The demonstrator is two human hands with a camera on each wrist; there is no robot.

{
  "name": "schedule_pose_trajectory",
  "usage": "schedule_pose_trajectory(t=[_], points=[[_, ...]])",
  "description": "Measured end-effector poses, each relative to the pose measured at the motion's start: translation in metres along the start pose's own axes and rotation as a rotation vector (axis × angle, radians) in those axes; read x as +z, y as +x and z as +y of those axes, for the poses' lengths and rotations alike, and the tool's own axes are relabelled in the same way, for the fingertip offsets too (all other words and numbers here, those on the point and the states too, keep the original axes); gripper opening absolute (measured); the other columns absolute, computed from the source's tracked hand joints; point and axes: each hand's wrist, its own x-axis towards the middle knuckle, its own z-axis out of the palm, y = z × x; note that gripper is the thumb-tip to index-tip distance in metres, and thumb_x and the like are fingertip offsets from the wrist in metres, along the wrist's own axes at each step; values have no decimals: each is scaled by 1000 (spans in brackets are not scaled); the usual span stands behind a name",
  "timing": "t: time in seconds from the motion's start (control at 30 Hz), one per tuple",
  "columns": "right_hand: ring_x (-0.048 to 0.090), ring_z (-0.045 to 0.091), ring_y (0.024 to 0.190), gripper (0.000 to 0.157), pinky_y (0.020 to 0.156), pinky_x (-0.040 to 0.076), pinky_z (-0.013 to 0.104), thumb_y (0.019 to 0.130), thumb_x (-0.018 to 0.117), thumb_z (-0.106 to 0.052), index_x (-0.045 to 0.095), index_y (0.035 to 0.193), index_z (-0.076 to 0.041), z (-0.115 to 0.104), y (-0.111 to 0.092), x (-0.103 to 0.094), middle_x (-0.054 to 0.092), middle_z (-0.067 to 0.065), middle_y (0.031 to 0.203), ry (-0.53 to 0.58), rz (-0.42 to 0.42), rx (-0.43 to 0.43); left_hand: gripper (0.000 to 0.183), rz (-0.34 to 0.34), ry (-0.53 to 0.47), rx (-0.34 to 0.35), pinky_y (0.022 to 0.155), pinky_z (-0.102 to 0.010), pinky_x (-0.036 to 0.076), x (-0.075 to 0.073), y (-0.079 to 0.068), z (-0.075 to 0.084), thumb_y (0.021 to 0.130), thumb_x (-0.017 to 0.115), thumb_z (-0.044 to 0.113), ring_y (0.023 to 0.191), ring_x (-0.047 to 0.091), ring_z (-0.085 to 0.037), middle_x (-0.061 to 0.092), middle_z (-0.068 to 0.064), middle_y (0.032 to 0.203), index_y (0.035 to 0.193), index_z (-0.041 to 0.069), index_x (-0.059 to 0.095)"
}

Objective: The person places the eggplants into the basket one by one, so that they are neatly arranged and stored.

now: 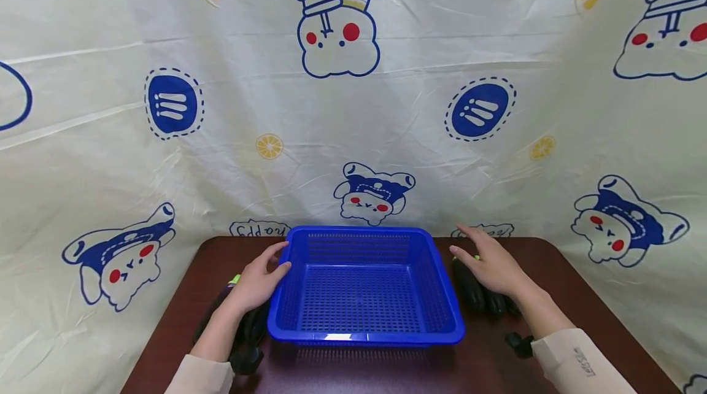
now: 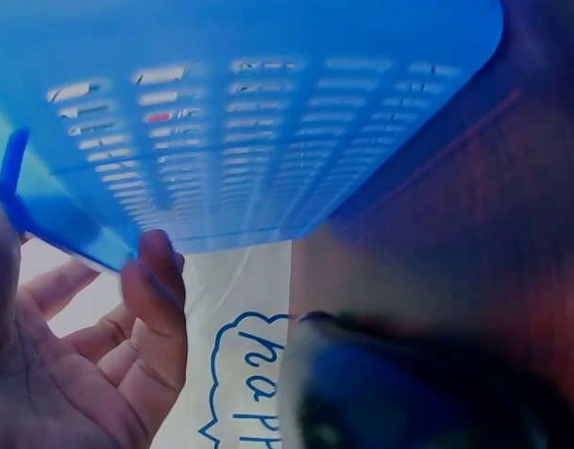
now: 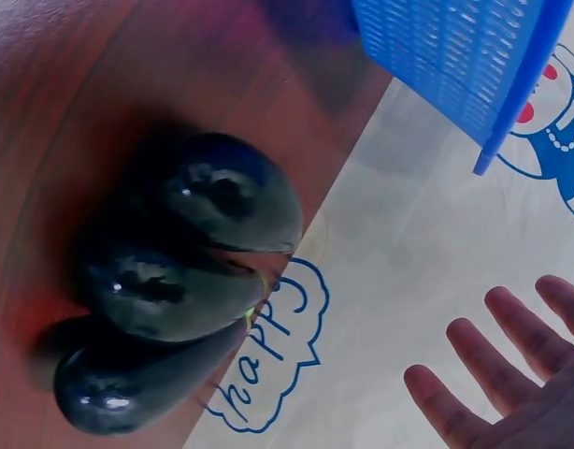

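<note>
We see dark eggplants [image 1: 255,322], a left hand [image 1: 256,280] loosely bent at the rim of the middle blue basket [image 1: 386,337], maybe steadying it, though we can't tell if it grips, an empty, wide-spread right hand [image 1: 491,264], and more eggplants [image 3: 170,295], perhaps aside for room, on a brown table [image 1: 386,375] by a cartoon sheet [image 1: 409,112].

From the head view, your right hand [image 1: 491,265] obscures part of the eggplants [image 1: 471,293]. The right wrist view crops that hand.
</note>
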Motion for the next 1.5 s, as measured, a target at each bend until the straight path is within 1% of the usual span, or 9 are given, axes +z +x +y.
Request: schedule_pose_trajectory(t=[0.1,0.3,0.37,0.47,0.6,0.7,0.9,1.13,1.5], points=[[41,53,142,68,108,38,73,108,51,-48,38,158,-4,4,-2,1,42,29,158,-4,0,11,49,1,-23,6,78,-41,61,5,-1,-1,105,62,28,100,71,-26,68,-16,125,152,22,51],[54,50,130,65,100,46,68,107,56,-43,41,157,-5,13,-7,3,46,28,153,-4,-8,47,45,4,-63,7,87,-49,61,11,-3,-5,106,60,29,116,69,-36,63,-20,142,150,22,53],[55,50,129,64,100,47,67,106,57,-42,43,156,-3,16,-8,5,47,29,151,-8,-8,52,43,2,-99,-9,83,-46,62,12,-3,-6,107,58,28,108,72,-34,67,-20,134,150,22,53],[58,49,125,64,97,48,66,105,59,-43,46,153,-3,21,-9,9,51,29,148,-26,-5,64,40,1,-156,-34,71,-37,60,12,-3,-7,109,54,26,86,72,-23,72,-15,109,149,24,54],[61,46,119,63,92,51,63,104,62,-41,49,150,-2,27,-11,15,58,28,140,-46,-8,80,41,-10,-228,-36,63,-34,56,12,-3,-9,110,49,21,71,68,-18,68,-12,90,150,23,52],[63,43,114,62,89,52,60,103,64,-39,50,149,-1,31,-11,21,61,26,132,-43,-20,88,42,-24,-299,-42,62,-35,59,13,-4,-11,111,48,20,71,71,-21,70,-16,94,152,21,50],[60,28,94,62,77,51,47,100,68,-36,52,147,1,39,-9,30,63,22,117,-63,-40,106,44,-44,-489,-111,68,-42,64,17,-6,-13,111,47,22,87,77,-33,72,-26,121,155,24,45],[64,44,108,63,84,53,60,97,71,-33,52,147,2,42,-9,36,60,30,126,-98,-65,115,43,-27,-580,-132,74,-44,64,21,-6,-16,110,50,23,97,76,-37,69,-27,128,154,25,48],[61,50,109,63,83,53,62,91,77,-34,59,142,-2,45,-6,50,59,33,128,-181,-36,106,44,-23,-624,-128,77,-43,64,24,-4,-22,111,49,23,104,75,-38,67,-27,132,155,25,49]])
